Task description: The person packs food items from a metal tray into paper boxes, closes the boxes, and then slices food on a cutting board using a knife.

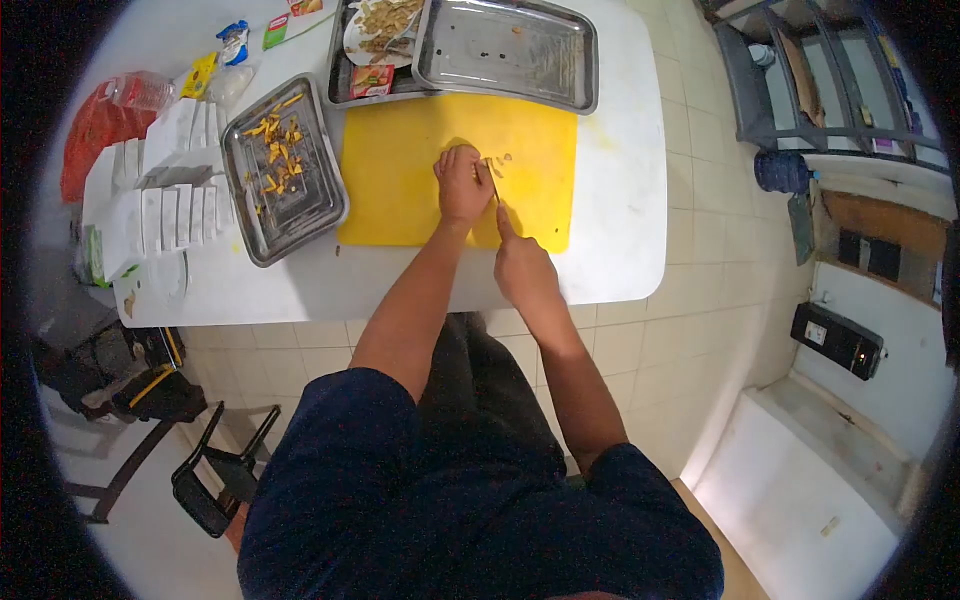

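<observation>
On the yellow cutting board [390, 205], my right hand [526, 268] grips a knife [493, 184] with its index finger stretched along the back. The blade points away from me, close beside my left hand [464, 184]. That left hand is closed with curled fingers pressed down on the board; what lies under them is mostly hidden and too small to name. A few small cut pieces [503, 160] lie just right of the blade tip. To the left, a metal tray [330, 215] holds several yellow-brown strips [280, 150].
Behind the board, an empty-looking metal tray [505, 85] overlaps another tray [340, 85] holding a plate of food scraps [380, 28] and a red-green packet [372, 80]. White boxes [175, 215], a red net bag [85, 140] and packets crowd the table's left. A chair [225, 470] stands lower left.
</observation>
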Motion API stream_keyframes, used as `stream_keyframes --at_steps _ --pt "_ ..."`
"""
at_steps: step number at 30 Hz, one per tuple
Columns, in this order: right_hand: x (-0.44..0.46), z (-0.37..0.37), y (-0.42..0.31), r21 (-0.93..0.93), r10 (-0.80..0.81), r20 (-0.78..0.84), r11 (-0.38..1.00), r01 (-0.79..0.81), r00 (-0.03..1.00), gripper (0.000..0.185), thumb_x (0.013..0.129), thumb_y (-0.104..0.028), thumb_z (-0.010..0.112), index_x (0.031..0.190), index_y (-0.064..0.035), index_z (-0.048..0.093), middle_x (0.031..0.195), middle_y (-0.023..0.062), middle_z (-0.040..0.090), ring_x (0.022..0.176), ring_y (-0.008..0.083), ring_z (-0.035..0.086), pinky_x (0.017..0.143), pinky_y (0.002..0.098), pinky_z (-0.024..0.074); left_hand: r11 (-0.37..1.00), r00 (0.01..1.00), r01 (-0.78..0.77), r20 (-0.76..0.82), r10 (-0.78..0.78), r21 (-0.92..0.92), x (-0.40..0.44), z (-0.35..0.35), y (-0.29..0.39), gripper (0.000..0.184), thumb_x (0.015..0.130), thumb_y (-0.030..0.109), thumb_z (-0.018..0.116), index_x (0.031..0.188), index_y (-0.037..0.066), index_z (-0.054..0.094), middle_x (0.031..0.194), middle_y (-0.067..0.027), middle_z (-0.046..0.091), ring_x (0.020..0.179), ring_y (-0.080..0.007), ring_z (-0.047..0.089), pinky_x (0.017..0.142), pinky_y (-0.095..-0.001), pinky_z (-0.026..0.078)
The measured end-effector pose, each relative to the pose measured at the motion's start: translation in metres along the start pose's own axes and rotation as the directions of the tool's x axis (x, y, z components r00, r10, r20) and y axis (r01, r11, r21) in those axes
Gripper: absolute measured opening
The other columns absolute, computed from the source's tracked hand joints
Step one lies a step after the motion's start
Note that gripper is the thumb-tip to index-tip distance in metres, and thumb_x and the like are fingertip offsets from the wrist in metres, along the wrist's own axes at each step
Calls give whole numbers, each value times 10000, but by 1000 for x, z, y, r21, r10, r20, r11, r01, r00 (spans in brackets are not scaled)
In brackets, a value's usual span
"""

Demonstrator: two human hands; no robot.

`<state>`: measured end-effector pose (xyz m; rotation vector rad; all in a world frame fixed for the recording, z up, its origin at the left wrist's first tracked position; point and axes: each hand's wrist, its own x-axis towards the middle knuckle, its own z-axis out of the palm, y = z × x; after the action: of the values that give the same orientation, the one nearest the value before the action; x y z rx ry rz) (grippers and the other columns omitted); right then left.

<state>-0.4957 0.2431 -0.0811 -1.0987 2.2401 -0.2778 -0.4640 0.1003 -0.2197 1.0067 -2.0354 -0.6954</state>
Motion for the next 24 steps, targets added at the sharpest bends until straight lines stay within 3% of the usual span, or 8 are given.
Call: stream_keyframes --at_steps 8,14,24 --pt "17 2 1 -5 -22 -11 1000 22 1000 602 852 -67 448 1450 -82 380 770 313 633 740 472 638 723 525 517 1000 1000 -9 -12 8 -20 -1 2 -4 207 726 24 617 903 72 523 882 -117 565 899 -341 541 826 -462 392" --pt "-5 2 11 -14 11 52 1000 -10 999 609 848 -59 458 1451 -74 376 742 306 628 710 455 639 692 524 515 1000 1000 -5 -18 5 -11 0 -2 3 187 729 27 594 892 74 518 870 -119 559 890 -349 536 818 -466 389" --pt "9 8 6 -23 -15 -6 1000 15 1000 608 847 -60 470 1449 -79 386 734 311 624 691 446 641 669 524 517 1000 999 28 26 -28 -4 1 -2 2 139 748 32 594 860 71 522 856 -114 554 894 -326 537 821 -439 384"
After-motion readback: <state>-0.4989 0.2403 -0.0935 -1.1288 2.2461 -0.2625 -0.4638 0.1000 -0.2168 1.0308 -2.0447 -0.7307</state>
